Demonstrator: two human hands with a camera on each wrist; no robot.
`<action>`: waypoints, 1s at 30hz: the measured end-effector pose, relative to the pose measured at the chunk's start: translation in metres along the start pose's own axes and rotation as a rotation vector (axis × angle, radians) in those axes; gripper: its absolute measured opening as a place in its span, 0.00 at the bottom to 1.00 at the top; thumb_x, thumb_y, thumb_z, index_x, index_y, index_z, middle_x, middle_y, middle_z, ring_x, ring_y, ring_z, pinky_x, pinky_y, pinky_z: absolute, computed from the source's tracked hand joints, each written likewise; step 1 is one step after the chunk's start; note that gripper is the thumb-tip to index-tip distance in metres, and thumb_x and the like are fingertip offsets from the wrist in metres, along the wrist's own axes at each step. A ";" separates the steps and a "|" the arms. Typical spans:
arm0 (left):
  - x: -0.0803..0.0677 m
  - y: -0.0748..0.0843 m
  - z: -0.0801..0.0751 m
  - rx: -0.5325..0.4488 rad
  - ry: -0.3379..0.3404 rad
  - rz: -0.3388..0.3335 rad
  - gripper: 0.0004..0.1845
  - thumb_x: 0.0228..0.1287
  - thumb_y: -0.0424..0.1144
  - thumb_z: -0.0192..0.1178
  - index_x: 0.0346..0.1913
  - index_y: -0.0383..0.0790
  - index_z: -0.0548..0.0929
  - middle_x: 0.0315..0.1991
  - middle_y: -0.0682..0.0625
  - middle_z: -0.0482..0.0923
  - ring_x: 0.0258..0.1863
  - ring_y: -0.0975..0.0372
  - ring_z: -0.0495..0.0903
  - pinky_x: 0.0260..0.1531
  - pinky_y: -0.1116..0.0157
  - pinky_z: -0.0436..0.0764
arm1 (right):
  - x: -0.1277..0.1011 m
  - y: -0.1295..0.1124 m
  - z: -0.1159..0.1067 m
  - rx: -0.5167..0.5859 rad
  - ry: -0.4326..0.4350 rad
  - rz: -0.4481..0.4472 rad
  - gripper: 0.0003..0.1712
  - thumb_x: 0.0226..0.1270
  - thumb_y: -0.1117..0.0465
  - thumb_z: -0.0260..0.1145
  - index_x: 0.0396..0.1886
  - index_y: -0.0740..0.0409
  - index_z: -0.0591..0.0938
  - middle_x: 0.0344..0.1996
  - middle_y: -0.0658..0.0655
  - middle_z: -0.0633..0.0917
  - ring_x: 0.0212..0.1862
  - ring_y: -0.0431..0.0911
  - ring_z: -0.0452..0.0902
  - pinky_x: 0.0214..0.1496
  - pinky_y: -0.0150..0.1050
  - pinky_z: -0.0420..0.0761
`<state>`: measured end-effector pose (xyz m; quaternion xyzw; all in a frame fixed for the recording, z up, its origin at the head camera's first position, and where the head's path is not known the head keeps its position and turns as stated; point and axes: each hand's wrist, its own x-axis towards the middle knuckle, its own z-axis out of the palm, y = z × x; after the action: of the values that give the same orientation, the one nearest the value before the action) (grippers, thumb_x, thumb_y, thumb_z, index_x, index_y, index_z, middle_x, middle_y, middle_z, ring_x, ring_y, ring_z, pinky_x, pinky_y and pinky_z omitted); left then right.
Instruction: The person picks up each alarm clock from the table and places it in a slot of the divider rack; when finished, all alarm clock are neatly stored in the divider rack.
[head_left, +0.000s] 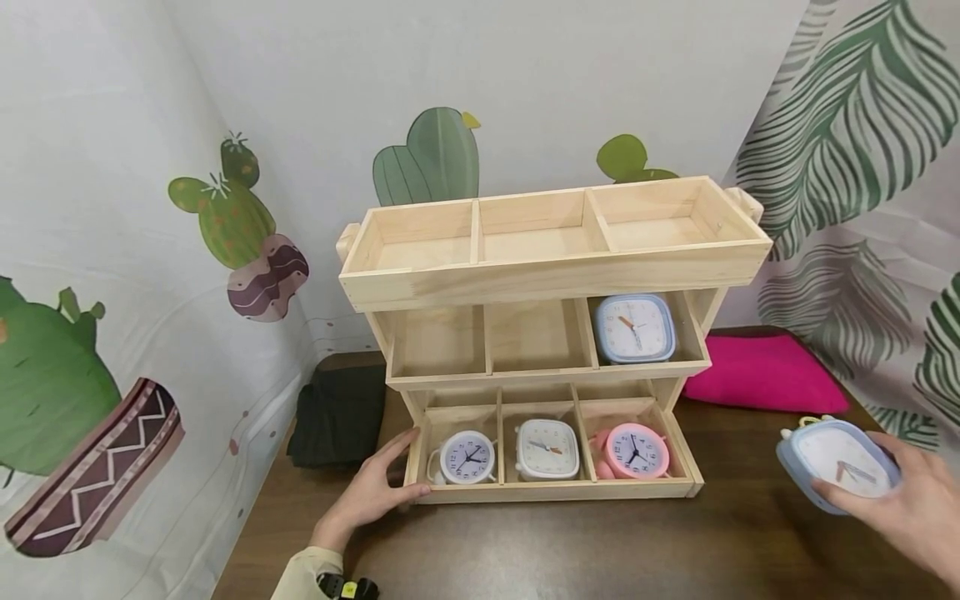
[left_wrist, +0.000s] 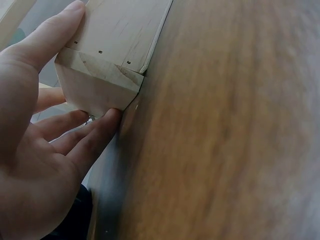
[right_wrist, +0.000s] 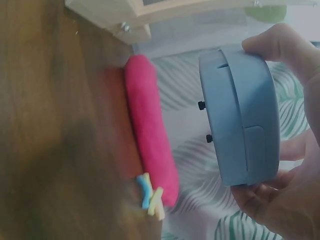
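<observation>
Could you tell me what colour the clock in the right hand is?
Blue clock, best in the head view.

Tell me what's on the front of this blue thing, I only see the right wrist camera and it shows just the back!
Observer: It is a blue clock with a white face, gripped by the right hand.
Operator: Are there more clocks?
Observer: Yes, four in the wooden rack. The bottom row holds a white round clock, a white square clock and a pink clock.
Operator: Where's the fourth?
Observer: Another blue square clock sits in the middle row's right compartment.
Operator: What's the other hand doing?
Observer: The left hand holds the rack's bottom left corner, thumb along the side.
</observation>
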<state>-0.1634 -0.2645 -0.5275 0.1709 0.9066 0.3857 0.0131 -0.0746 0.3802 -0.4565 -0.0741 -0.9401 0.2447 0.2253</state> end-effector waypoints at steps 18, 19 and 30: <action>0.000 0.000 0.001 -0.033 -0.007 0.000 0.51 0.49 0.60 0.73 0.75 0.51 0.61 0.74 0.44 0.60 0.70 0.49 0.63 0.56 0.56 0.79 | 0.006 -0.053 -0.012 0.017 -0.017 -0.101 0.58 0.29 0.52 0.84 0.64 0.67 0.69 0.51 0.76 0.68 0.47 0.63 0.61 0.35 0.43 0.58; 0.000 0.000 0.001 -0.031 -0.006 -0.001 0.51 0.49 0.60 0.73 0.75 0.50 0.62 0.74 0.44 0.60 0.70 0.49 0.63 0.55 0.56 0.79 | 0.006 -0.055 -0.013 0.028 -0.009 -0.115 0.57 0.28 0.53 0.84 0.64 0.66 0.70 0.51 0.75 0.69 0.47 0.58 0.62 0.35 0.40 0.58; 0.001 -0.001 0.000 -0.026 -0.014 -0.019 0.51 0.48 0.61 0.72 0.75 0.52 0.61 0.74 0.45 0.60 0.70 0.49 0.64 0.55 0.57 0.79 | 0.016 -0.081 -0.020 0.088 0.005 -0.215 0.58 0.24 0.55 0.85 0.65 0.59 0.73 0.53 0.70 0.71 0.48 0.35 0.60 0.36 0.38 0.58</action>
<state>-0.1646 -0.2645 -0.5279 0.1647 0.9030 0.3960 0.0251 -0.0817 0.3220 -0.3948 0.0364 -0.9304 0.2599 0.2558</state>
